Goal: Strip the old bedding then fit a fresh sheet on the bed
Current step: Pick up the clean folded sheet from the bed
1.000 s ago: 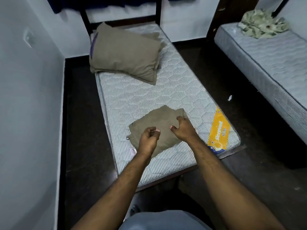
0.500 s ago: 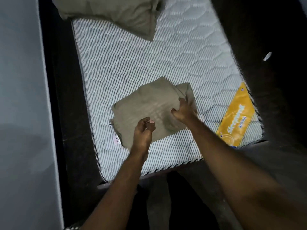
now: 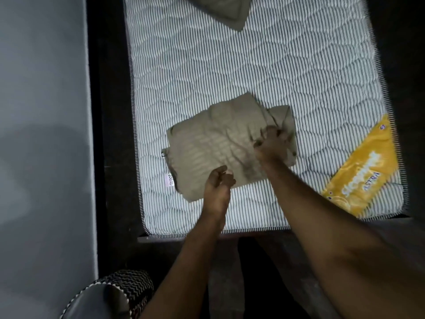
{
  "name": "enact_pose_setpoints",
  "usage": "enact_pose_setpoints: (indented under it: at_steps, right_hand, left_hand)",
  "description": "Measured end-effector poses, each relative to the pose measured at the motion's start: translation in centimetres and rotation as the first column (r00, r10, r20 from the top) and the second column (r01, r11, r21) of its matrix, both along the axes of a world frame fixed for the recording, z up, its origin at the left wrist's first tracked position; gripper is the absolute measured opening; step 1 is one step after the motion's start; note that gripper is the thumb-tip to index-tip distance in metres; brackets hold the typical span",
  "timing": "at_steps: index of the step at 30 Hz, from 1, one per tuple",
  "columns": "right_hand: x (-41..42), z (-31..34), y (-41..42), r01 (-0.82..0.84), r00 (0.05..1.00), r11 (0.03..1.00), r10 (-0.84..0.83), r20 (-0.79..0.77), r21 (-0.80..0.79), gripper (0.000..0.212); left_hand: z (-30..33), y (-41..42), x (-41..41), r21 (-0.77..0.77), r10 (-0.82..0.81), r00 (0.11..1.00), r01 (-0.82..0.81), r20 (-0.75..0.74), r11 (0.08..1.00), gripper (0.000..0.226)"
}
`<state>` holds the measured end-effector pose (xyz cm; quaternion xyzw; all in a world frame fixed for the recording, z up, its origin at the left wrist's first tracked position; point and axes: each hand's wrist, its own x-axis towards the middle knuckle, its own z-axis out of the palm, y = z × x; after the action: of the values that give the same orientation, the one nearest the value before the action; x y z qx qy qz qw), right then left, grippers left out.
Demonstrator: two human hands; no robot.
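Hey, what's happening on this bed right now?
A person is bent over a bare striped mattress with a folded olive sheet lying on it near the foot end. The right hand is gripping the sheet's right side, bunching the fabric, while the left hand sits curled at its near edge; whether it has hold of the cloth is unclear. The sheet is not yet unfolded. A pillow lies further up the mattress.

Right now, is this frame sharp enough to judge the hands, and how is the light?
Head view: motion blur smears the right hand on the folded sheet and the yellow mattress label; the left hand reads slightly clearer. Light is dim and uneven: the mattress is bright, the floor nearly black. Wide-angle distortion bows the mattress edges.
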<state>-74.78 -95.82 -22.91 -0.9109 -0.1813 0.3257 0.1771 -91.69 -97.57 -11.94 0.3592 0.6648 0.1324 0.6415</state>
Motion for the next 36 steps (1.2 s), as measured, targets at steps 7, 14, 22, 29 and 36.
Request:
enact_pose_setpoints:
  at_steps: [7,14,22,29,36]
  right_hand:
    - [0.3,-0.3,-1.4,-0.223,0.903,0.975,0.204,-0.379,-0.007,0.057]
    - [-6.5,10.6,-6.8,-0.236,0.692,0.886,0.442,-0.571,0.399,0.024]
    - [-11.2,24.5,-11.6,-0.454,0.506,0.663,0.742,-0.44,0.596,0.016]
    - [-13.3,32.3,-13.4,-0.11,0.994,0.686,0.092,0.064,0.72,0.049]
    - [-16.9,37.9,-14.7,-0.468,0.86,0.687,0.498,0.11,0.556,0.055]
  left_hand:
    - [-0.5,-1.5,-1.6,0.045,-0.006,0.999,0.008,-0.035,0.999,0.024]
    - [2.0,-6.0,-3.9,-0.363,0.311,0.938,-0.24,0.15,0.9,0.043]
    - [12.1,-4.7,-8.2,-0.305,0.408,0.801,-0.295,0.438,0.906,0.037]
    - [26.4,-5.7,-14.0,0.193,-0.002,0.862,-0.111,0.506,0.975,0.019]
    - [40.2,-8.7,-17.6,0.416,-0.215,0.68,-0.145,0.701,0.897,0.015]
